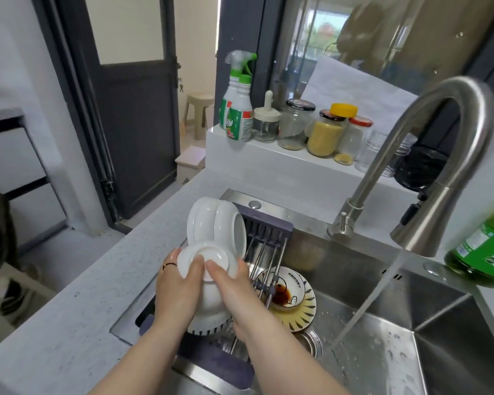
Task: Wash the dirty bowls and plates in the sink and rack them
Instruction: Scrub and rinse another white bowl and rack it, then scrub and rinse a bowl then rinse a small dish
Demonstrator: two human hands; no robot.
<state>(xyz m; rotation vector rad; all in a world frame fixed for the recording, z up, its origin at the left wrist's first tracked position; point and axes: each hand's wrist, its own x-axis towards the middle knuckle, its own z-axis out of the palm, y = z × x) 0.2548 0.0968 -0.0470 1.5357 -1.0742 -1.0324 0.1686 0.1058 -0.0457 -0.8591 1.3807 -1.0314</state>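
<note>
1. The sink holds a sauce-stained bowl on a patterned plate.
2. The rack spans its left side.
3. My left hand and right hand grip an upturned white bowl above the rack.

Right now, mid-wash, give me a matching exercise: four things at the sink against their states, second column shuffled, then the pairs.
1 held white bowl
2 Snoopy bowl
3 tap
4 racked bowls

A running
B sauce-stained, on patterned plate
C base up, in left hand and right hand
D on edge in rack

Pairs: 1-C, 2-B, 3-A, 4-D
</note>
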